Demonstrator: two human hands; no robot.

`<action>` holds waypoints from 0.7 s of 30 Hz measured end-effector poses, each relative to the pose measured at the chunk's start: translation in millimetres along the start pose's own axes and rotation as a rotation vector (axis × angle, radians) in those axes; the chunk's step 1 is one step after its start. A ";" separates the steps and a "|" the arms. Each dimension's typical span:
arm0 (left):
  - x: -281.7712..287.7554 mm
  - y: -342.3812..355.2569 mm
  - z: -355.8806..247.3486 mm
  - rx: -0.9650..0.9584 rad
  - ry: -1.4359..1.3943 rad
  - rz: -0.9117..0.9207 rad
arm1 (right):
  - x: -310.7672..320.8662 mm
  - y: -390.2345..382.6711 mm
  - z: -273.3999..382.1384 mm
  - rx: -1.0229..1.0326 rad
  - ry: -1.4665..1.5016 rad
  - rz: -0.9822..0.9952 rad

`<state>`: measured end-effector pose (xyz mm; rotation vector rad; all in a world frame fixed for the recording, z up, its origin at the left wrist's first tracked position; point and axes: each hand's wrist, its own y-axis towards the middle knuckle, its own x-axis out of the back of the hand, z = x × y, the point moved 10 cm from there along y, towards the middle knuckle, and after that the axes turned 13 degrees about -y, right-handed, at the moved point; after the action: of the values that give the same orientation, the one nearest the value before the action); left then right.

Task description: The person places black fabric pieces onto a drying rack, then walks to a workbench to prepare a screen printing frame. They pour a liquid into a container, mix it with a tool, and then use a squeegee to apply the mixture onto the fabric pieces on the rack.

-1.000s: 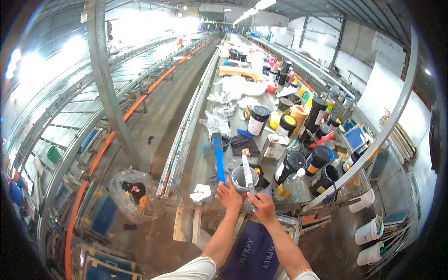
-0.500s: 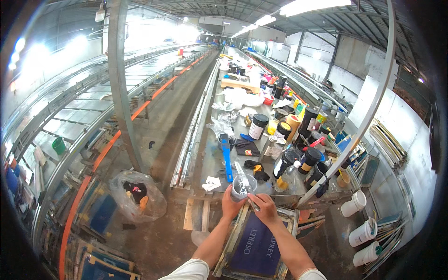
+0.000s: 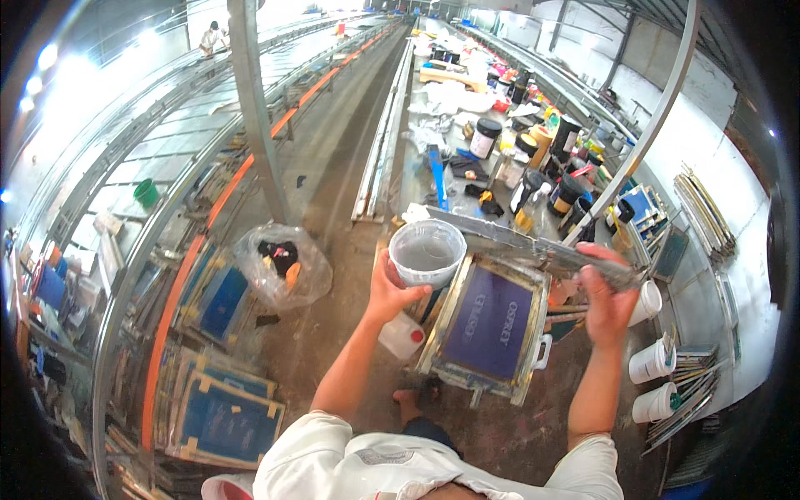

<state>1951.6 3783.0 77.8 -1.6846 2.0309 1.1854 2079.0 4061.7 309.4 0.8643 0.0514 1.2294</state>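
I have left hand cupping translucent plastic tub by the tabletop's near end | likely light, flexible: support low | right hand clasps grey spatula, probably stiff, slick: grip its end

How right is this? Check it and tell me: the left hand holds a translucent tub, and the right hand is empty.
Not quite: the right hand is not empty. The head view shows it gripping a long, flat grey tool. The left hand does hold a translucent tub.
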 end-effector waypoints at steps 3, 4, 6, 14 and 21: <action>0.9 -46.3 -31.1 0.012 0.009 0.003 | -7.2 -13.2 45.7 0.004 0.011 0.194; 3.8 -62.4 -39.6 0.022 0.016 0.000 | -16.1 -18.5 55.6 0.018 0.016 0.258; 10.1 -93.2 -54.0 0.063 -0.010 -0.009 | -39.0 -30.8 71.7 0.054 0.025 0.399; -11.2 -213.4 -65.2 0.205 -0.705 -0.073 | -111.0 -81.4 126.5 0.392 0.117 0.581; 37.2 -266.0 -60.4 0.149 -0.946 -0.189 | -149.6 -141.6 119.4 0.408 0.134 0.749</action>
<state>2199.3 3713.6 -20.1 -0.9165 1.2928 1.3532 2192.2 3861.9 246.4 1.2078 0.0928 2.0239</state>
